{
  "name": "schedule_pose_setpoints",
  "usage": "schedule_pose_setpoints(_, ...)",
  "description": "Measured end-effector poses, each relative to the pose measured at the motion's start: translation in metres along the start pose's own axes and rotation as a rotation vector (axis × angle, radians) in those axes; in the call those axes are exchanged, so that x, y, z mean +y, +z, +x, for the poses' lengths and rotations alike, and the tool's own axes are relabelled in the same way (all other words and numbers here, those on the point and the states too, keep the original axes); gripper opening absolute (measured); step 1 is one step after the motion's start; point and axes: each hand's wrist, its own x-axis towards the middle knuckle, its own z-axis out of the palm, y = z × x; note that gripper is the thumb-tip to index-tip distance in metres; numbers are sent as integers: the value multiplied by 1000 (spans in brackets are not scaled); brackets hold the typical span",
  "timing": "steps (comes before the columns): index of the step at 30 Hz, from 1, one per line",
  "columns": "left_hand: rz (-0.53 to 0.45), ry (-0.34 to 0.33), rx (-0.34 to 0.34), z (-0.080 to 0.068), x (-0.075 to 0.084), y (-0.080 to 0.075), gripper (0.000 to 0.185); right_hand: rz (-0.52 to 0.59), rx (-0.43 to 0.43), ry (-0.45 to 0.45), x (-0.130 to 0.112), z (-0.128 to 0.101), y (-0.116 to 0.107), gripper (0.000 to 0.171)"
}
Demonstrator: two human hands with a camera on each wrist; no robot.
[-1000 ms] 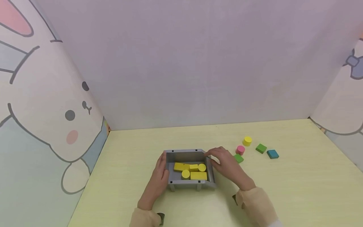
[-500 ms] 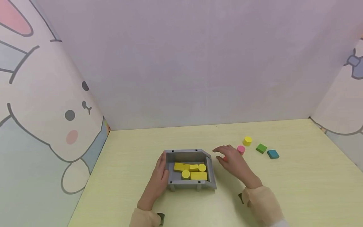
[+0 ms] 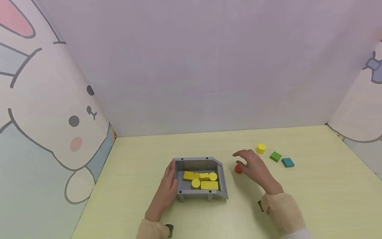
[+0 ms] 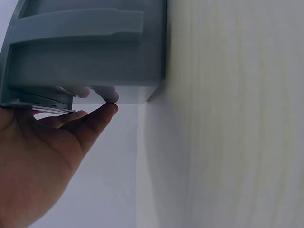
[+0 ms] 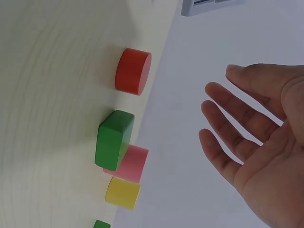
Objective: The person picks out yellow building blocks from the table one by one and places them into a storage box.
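Observation:
My left hand (image 3: 167, 186) lies with extended fingers against the left end of a grey plastic bin (image 3: 197, 192). Several yellow blocks (image 3: 209, 185), some round and some rectangular, lie inside the bin. Right of it, my right hand (image 3: 255, 169) hovers with fingers spread and relaxed, holding nothing. A red cylinder block (image 3: 237, 169) shows beside its thumb. In the right wrist view the red cylinder stands on the table, with a green block (image 5: 114, 140), a pink cylinder block (image 5: 135, 164) and a yellow cylinder block (image 5: 122, 194) in line beyond it. The right hand hides the green and pink ones from the head view.
Farther right on the pale wooden table (image 3: 313, 199) lie another green block (image 3: 275, 156) and a blue block (image 3: 287, 162). A plain lilac backdrop (image 3: 209, 83) rises behind the table, with rabbit-patterned panels (image 3: 44, 116) at both sides.
My right hand has left the bin's right end and moved right, uncovering the red cylinder and covering the pink cylinder and nearer green block. The left hand and bin have stayed put.

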Motion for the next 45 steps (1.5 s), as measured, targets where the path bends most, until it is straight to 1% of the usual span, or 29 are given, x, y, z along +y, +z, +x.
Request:
schedule_pose_setpoints(6, -13, -4, -5, 0, 2, 0, 56, 4, -9, 25, 8, 1, -2, 24)
schedule_pose_setpoints(15, 4, -5, 1, 1, 2, -1, 56, -21, -1, 45, 18, 3, -4, 25)
schedule_pose_setpoints(24, -6, -6, 1, 1, 2, -1, 57, -25, -5, 64, 30, 3, -6, 25)
schedule_pose_setpoints(33, -14, -14, -5, 1, 3, -1, 56, 5, -10, 80, 40, 2, -15, 25)
schedule_pose_setpoints(36, -14, -16, -5, 0, 2, -1, 56, 16, 1, 77, 43, 1, -17, 25)
schedule_pose_setpoints(41, -6, -10, -2, 0, 0, 0, 55, 31, 22, 56, 51, 1, -18, 24)
schedule_pose_setpoints(45, -8, -6, -2, 0, 0, 0, 56, 34, 17, 73, 57, 0, -18, 24)
